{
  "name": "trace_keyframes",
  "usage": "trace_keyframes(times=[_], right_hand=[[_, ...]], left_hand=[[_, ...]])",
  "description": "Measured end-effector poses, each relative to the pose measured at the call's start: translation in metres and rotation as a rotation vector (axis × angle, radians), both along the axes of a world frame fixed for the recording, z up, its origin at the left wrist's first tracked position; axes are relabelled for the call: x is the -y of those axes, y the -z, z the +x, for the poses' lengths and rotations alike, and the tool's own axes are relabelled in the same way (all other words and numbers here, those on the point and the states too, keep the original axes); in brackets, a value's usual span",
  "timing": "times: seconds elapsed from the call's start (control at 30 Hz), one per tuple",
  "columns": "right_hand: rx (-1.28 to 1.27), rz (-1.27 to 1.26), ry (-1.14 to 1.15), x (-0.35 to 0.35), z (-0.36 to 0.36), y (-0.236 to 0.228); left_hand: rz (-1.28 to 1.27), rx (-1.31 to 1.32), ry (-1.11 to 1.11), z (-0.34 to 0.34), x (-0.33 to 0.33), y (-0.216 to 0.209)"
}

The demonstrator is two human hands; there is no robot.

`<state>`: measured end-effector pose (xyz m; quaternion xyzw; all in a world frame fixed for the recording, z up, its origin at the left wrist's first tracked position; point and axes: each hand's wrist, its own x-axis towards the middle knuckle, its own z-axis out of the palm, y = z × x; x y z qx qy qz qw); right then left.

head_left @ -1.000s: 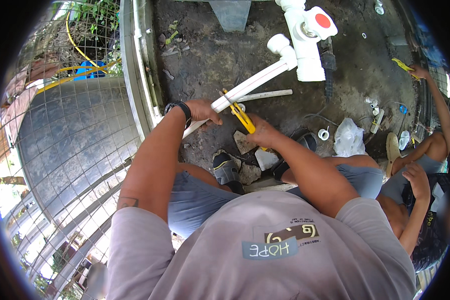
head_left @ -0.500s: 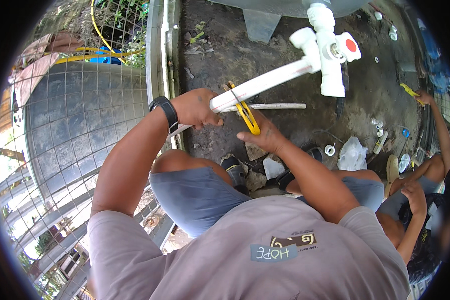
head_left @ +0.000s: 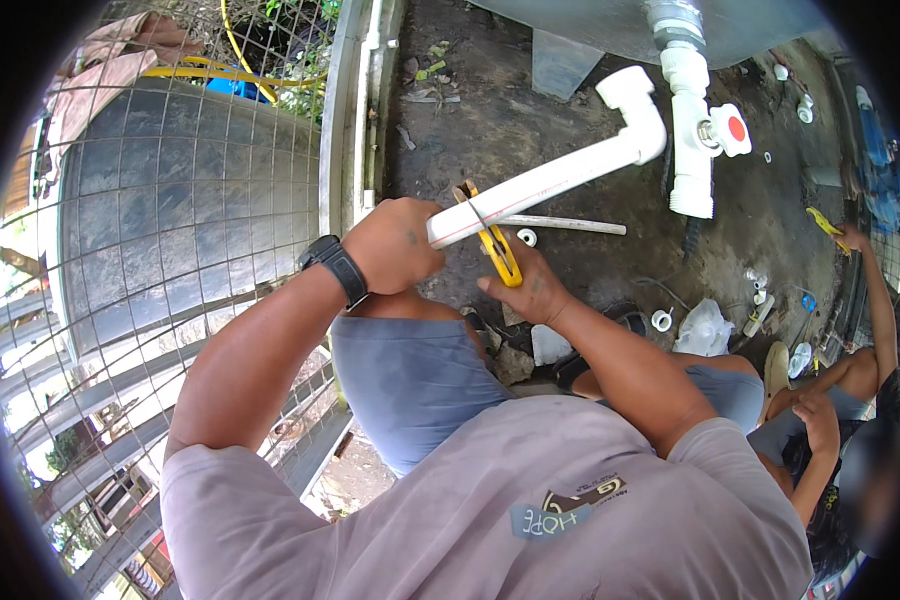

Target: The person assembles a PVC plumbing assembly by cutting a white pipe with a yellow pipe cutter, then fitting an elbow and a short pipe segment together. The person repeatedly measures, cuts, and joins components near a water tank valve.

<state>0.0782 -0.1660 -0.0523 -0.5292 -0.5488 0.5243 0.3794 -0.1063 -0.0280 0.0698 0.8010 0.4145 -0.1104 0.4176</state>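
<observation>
Shifted clear of the white valve (head_left: 691, 130), the elbowed white pipe (head_left: 560, 184) now sits left of it. My left hand (head_left: 398, 245) clamps its near end; my right hand (head_left: 533, 285) clasps the yellow hand tool (head_left: 504, 260) across it. Steadying seems underway; next calls for firm grip.

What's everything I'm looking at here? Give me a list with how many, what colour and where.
long pipe with elbow: one, white, centre
yellow tool: one, yellow, across the pipe
valve: one, white with red disc, upper right
tank: one, grey, top
thin pipe: one, white, on the ground
ring fittings: at least two, white, ground
plastic bag: one, whitish, right of centre
mesh fence: one, grey, left
hose: at least one, yellow, upper left
co-worker's hand: one, far right, at another yellow item
watch: one, black, left wrist
left hand: one, at the pipe's near end
right hand: one, on the tool
</observation>
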Motion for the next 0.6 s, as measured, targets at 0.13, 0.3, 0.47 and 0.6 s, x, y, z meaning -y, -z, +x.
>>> trace_keyframes(times=[0.13,0.3,0.47,0.6], right_hand=[[0.048,-0.017,-0.007,-0.005,0.003,0.0],[0.094,-0.061,-0.021,-0.01,0.008,-0.014],[0.084,-0.025,0.022,-0.011,0.008,-0.012],[0.141,-0.082,-0.036,-0.016,0.011,-0.019]], left_hand=[[0.013,-0.061,-0.06,0.003,-0.001,-0.006],[0.047,-0.047,-0.117,0.002,0.004,-0.007],[0.061,-0.077,-0.117,0.004,0.002,-0.009],[0.094,-0.079,-0.13,0.002,0.003,-0.006]])
